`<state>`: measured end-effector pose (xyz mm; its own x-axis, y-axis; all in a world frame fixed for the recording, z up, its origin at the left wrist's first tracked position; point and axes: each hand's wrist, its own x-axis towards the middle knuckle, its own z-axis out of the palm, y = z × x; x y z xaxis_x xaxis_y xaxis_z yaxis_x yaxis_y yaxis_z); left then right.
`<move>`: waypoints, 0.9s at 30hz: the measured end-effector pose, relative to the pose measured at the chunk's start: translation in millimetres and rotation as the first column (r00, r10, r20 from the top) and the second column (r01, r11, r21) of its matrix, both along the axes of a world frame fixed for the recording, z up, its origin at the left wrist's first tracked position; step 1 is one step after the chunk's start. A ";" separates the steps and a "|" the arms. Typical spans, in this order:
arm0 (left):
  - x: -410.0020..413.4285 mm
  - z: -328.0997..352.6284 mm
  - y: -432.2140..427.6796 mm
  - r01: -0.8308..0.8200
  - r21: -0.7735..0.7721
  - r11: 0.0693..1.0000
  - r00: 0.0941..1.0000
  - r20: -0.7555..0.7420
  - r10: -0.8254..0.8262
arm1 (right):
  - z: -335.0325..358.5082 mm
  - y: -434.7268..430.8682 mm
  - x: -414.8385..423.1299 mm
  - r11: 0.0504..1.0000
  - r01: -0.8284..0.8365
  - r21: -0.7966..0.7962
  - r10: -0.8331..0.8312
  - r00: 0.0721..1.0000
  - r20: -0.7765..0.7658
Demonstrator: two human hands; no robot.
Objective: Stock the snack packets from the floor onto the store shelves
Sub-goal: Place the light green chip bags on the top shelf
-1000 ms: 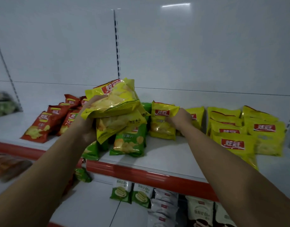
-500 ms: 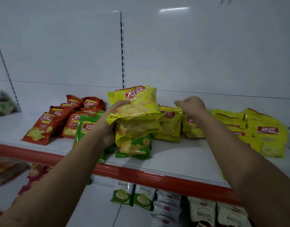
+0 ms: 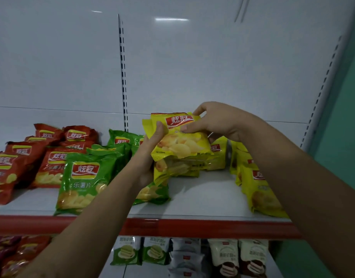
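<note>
Both forearms reach up from the lower edge of the view towards the shelf (image 3: 202, 197). Nearest, beneath its red front strip (image 3: 192, 227), a lower level holds small green-and-white packets (image 3: 125, 251), grey-white ones and cream packets with brown bottoms (image 3: 222, 255), with blurred dark red packets (image 3: 16, 251) at the far left. On the shelf top, a green packet (image 3: 82, 181) lies at the front edge, with more green ones behind it and one partly hidden under the left forearm. The left hand (image 3: 150, 149) grips a small bundle of yellow snack packets (image 3: 172, 167) from their left side, thumb pressed on the front of the top yellow packet (image 3: 182, 141); the bundle is held just above the middle of the shelf. The right hand (image 3: 218, 121) pinches that top packet at its upper right corner, thumb on the front and fingers curled behind. To the right, more yellow packets (image 3: 261, 195) lie in a row running from the front edge to the back, partly covered by the right forearm. To the left, red packets (image 3: 12, 163) lie overlapping in rows. Behind everything stands the white back panel (image 3: 192, 67) with a slotted upright (image 3: 123, 77).
</note>
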<state>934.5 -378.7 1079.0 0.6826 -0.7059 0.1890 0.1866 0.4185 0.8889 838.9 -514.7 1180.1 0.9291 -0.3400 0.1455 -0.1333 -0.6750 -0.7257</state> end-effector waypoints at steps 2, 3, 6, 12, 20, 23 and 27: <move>1.2 -0.9 -0.5 0.067 -0.025 0.997 0.996 -0.061 -0.068 | -2.6 -2.6 1.4 0.992 -0.015 0.127 0.013 1.000 0.017; 3.7 -1.5 0.3 0.096 -0.054 0.994 0.991 -0.091 -0.101 | -3.2 -3.2 2.3 0.980 -0.035 0.194 0.029 0.999 0.029; 11.0 -2.4 5.3 0.137 -0.145 0.980 0.981 -0.116 -0.154 | -1.4 -3.1 4.9 0.932 -0.087 0.352 0.069 0.996 0.062; 24.3 -2.0 11.6 0.160 -0.236 0.959 0.971 -0.135 -0.196 | 6.3 0.7 9.2 0.863 -0.226 0.452 0.186 0.974 0.132; 38.3 -1.2 28.3 0.145 -0.095 0.985 0.977 -0.140 -0.158 | 29.3 -15.9 8.2 0.843 -0.319 0.433 0.100 0.884 0.457; 42.5 -0.3 37.1 0.071 -0.065 0.995 0.986 -0.147 -0.080 | 23.0 -57.4 5.9 0.987 0.031 0.159 -0.115 0.825 0.554; 48.6 -1.4 50.8 -0.037 -0.098 0.994 0.987 -0.157 0.022 | -22.7 -112.0 10.7 0.967 0.248 -0.055 -0.220 0.926 0.307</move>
